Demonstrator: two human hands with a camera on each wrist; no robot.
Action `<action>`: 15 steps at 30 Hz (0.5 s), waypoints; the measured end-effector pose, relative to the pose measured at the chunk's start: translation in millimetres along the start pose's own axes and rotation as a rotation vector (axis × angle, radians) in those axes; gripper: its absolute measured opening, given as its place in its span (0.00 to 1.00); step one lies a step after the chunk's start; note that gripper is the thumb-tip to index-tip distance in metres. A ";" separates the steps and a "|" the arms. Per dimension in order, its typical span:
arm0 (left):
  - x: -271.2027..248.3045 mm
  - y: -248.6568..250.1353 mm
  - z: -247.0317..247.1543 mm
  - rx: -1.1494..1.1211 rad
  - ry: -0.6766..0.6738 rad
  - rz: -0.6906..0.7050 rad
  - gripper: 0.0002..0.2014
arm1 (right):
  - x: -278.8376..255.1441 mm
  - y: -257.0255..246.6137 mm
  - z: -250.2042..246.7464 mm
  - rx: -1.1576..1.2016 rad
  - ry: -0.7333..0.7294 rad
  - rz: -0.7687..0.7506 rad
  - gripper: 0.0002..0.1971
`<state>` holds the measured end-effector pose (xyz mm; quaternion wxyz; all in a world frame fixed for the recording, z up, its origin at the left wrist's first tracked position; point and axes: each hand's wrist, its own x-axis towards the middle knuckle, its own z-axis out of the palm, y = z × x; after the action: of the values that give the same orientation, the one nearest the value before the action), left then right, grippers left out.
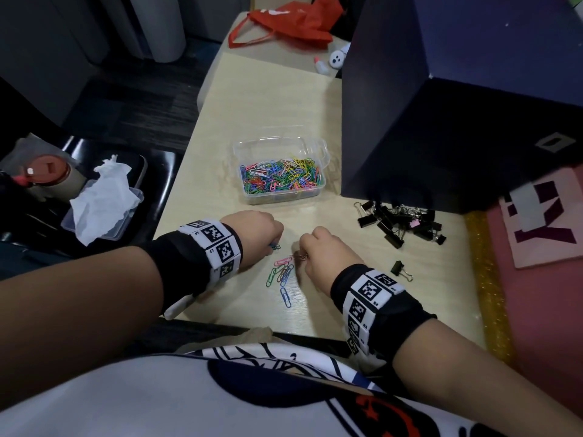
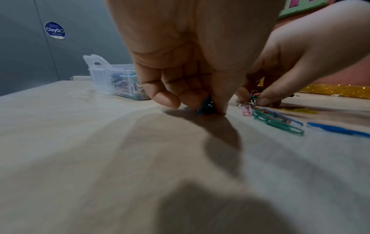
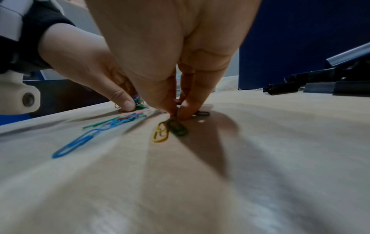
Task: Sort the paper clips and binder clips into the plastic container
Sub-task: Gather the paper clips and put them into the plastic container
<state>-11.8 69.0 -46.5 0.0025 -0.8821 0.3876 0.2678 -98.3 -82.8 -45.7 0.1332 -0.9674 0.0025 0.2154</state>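
A clear plastic container (image 1: 318,187) (image 2: 100,76) holding many coloured paper clips stands mid-table. Several loose paper clips (image 1: 281,272) (image 2: 278,123) lie near the front edge, a blue one (image 1: 285,297) (image 3: 76,142) closest to me. My left hand (image 1: 273,246) (image 2: 208,107) pinches a small bunch of blue and green clips against the table. My right hand (image 1: 302,256) (image 3: 177,113) pinches clips just right of the loose ones; a yellow clip (image 3: 160,133) and a green clip (image 3: 178,128) lie under it. A pile of black binder clips (image 1: 400,222) (image 3: 320,85) sits to the right, with a single one (image 1: 400,269) nearer me.
A tall dark blue box (image 1: 441,121) stands right of the container, behind the binder clips. A pink board (image 1: 542,222) and a gold glitter strip (image 1: 485,279) border the table's right edge. A red bag (image 1: 290,23) lies far back. Left of the table are a tissue (image 1: 104,197) and a lidded cup (image 1: 47,171).
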 end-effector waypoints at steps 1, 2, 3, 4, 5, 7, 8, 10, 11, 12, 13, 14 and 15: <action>-0.8 -0.6 -0.6 -0.010 0.021 0.003 0.05 | 1.6 0.5 -1.2 -0.010 -0.006 0.010 0.16; -1.7 -1.3 -1.4 -0.021 0.045 0.007 0.05 | 3.2 0.9 -2.6 -0.014 -0.012 0.020 0.15; -2.5 -2.1 -2.3 -0.032 0.071 0.009 0.05 | 4.9 1.5 -3.4 -0.011 -0.015 0.031 0.15; -3.2 -2.8 -3.7 -0.043 0.097 0.009 0.06 | 6.6 2.0 -4.5 -0.001 -0.011 0.047 0.14; -3.7 -3.7 -5.7 -0.051 0.120 0.010 0.06 | 8.6 2.8 -5.6 0.015 0.000 0.066 0.12; -4.2 -6.0 -10.8 -0.059 0.167 0.022 0.08 | 12.4 4.1 -10.1 0.049 0.034 0.104 0.07; -4.3 -7.6 -14.1 -0.063 0.191 0.024 0.09 | 14.9 4.3 -13.7 0.064 0.049 0.119 0.05; -4.1 -11.7 -21.7 -0.080 0.248 0.021 0.09 | 20.6 3.8 -23.3 0.102 0.082 0.142 0.05; -3.4 -14.3 -25.9 -0.092 0.280 0.022 0.09 | 23.9 3.1 -28.9 0.130 0.111 0.150 0.05; -2.5 -17.0 -30.2 -0.107 0.310 0.022 0.08 | 27.4 1.8 -35.3 0.164 0.146 0.155 0.05; -0.9 -20.1 -34.7 -0.125 0.337 0.019 0.08 | 31.4 0.5 -41.8 0.200 0.184 0.154 0.05; 0.8 -23.3 -39.3 -0.147 0.361 0.008 0.08 | 35.6 -1.2 -48.0 0.232 0.223 0.149 0.05; 3.0 -26.3 -43.8 -0.168 0.383 -0.011 0.08 | 40.2 -2.7 -53.9 0.257 0.263 0.141 0.06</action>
<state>28.5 76.0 -15.7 -0.1433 -0.9160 0.3525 0.1267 -39.2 -92.0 -14.9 0.2389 -0.9596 0.1155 0.0937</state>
